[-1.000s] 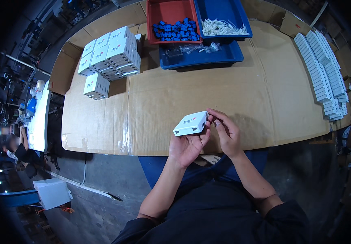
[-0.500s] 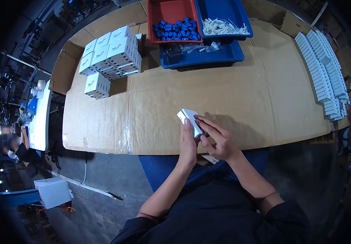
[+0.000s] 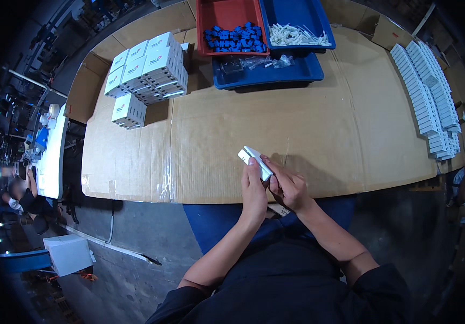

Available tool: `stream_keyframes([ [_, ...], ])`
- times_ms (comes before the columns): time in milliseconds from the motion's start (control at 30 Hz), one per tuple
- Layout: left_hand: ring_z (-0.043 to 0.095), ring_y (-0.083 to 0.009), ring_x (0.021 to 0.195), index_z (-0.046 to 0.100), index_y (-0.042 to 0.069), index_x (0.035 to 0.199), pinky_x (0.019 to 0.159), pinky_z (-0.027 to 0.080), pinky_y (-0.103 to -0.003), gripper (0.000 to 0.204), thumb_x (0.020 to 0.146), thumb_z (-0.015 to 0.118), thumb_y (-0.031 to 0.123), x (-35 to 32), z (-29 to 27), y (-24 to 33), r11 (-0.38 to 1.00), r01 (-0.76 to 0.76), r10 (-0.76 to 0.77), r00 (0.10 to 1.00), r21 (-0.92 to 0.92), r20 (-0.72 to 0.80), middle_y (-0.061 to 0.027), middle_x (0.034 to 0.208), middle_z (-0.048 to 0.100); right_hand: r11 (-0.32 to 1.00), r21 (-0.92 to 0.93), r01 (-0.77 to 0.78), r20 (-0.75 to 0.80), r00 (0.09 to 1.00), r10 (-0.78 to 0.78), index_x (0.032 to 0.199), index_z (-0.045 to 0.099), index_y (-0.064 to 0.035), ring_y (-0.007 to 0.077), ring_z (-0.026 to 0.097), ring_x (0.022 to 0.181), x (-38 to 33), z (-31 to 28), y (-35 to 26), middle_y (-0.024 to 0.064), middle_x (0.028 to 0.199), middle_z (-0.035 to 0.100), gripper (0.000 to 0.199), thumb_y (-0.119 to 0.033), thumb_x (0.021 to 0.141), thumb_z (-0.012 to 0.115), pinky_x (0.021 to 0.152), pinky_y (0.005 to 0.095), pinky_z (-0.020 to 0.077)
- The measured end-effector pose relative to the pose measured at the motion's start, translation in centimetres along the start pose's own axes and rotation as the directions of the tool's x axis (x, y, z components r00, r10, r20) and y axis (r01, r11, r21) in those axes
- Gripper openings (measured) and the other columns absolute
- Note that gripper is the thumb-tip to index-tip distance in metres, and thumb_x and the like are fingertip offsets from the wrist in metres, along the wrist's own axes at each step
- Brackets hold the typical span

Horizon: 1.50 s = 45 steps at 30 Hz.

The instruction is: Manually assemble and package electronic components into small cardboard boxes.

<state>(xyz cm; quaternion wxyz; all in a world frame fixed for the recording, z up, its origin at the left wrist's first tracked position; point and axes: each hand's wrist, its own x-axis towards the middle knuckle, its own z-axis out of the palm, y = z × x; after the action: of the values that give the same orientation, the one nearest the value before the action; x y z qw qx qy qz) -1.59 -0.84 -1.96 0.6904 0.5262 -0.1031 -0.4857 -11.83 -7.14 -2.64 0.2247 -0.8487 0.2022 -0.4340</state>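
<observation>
A small white rectangular case is held between my two hands just above the near part of the table. My left hand grips its left side, with the thumb along the near face. Closed on the right side is my right hand, its fingers bent over the edge. A narrow gap shows along the case between a thin white plate and the thicker body. My fingers hide its lower end.
A stack of white boxes stands at the far left. At the back are a red bin of blue parts, a blue bin of white parts and a lower blue tray. Rows of white cases line the right edge.
The white case has turned more onto its edge, opening a view of the gap. My right fingers have curled in closer around it, and both hands have shifted slightly.
</observation>
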Motion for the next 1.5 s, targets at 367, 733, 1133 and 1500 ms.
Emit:
stream_keyframes([
  [367,0.05,-0.0236,0.134,0.029,0.007,0.162,0.116,0.039,-0.039,0.06,0.11,0.048,0.032,1.6,-2.6,1.9,0.947,-0.321,0.313,0.939,0.03,0.145,-0.014,0.145,0.048,0.745,0.572,-0.344,0.252,0.938,0.239,0.145,0.055,0.005,0.0329,0.048,0.147,1.6,-0.9,-0.7,0.0211,0.157,0.05,0.045,-0.019,0.107,0.054,0.117,0.0401,0.0424],
  [733,0.028,-0.0378,0.154,0.006,0.003,0.166,0.128,0.019,-0.049,0.106,0.084,0.071,0.023,1.8,-2.6,2.4,0.668,-0.651,0.431,0.733,0.36,0.527,-0.0219,0.163,0.027,0.144,0.662,-0.736,0.519,0.589,0.619,0.146,0.052,0.0016,0.0153,0.061,0.117,2.2,-1.5,-0.8,0.0107,0.132,0.065,0.053,-0.024,0.102,0.07,0.1,0.0332,0.0508],
  [1133,0.035,-0.0283,0.149,0.021,0.012,0.166,0.123,0.028,-0.043,0.079,0.108,0.042,0.06,0.7,-0.9,2.4,0.913,-0.357,0.319,0.926,0.198,0.202,-0.0183,0.157,0.039,0.74,0.485,-0.467,0.238,0.884,0.402,0.154,0.05,-0.0044,0.0323,0.048,0.147,0.4,0.9,-2.4,0.019,0.16,0.047,0.062,-0.01,0.096,0.072,0.118,0.0411,0.0408],
  [1500,0.038,-0.0296,0.146,0.02,0.0,0.163,0.121,0.029,-0.042,0.092,0.104,0.044,0.066,-0.2,-0.9,1.9,0.853,-0.509,0.453,0.831,0.115,0.323,-0.0196,0.155,0.041,0.898,0.384,-0.214,0.018,0.974,0.224,0.154,0.046,0.0031,0.0429,0.055,0.137,-0.1,1.2,-3.3,0.0293,0.158,0.045,0.053,-0.024,0.109,0.054,0.104,0.041,0.055],
])
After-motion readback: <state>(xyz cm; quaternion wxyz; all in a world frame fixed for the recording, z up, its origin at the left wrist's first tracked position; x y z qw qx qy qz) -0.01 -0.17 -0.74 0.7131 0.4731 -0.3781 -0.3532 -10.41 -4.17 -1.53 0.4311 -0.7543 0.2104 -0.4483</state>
